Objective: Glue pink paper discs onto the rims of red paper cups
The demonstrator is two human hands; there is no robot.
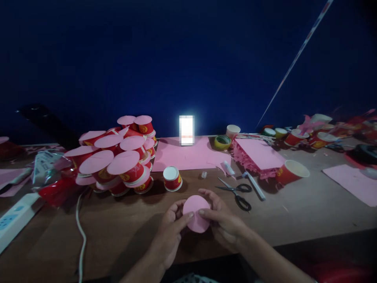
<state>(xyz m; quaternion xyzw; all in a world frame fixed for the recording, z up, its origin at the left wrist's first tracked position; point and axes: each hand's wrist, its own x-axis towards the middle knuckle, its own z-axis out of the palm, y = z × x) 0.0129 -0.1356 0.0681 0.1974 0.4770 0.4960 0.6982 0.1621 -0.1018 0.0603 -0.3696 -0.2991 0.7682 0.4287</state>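
Between both hands, above the near edge of the table, is a round pink paper disc (196,208). My left hand (172,226) pinches its left side with the thumb on top. On the right side my right hand (222,220) grips it, thumb pressed near the middle. Just beyond the hands a red paper cup (172,179) stands upside down, white base up. Black-handled scissors (235,190) lie with blades apart to the right of my right hand. Whatever is under the disc is hidden.
Stacked red cups topped with pink discs (123,162) crowd the left. A pink sheet (182,157) lies behind, beside a roll of tape (222,142) and a pink paper stack (259,153). A red cup (291,173) lies tilted at right; a white cable (80,232) crosses the left.
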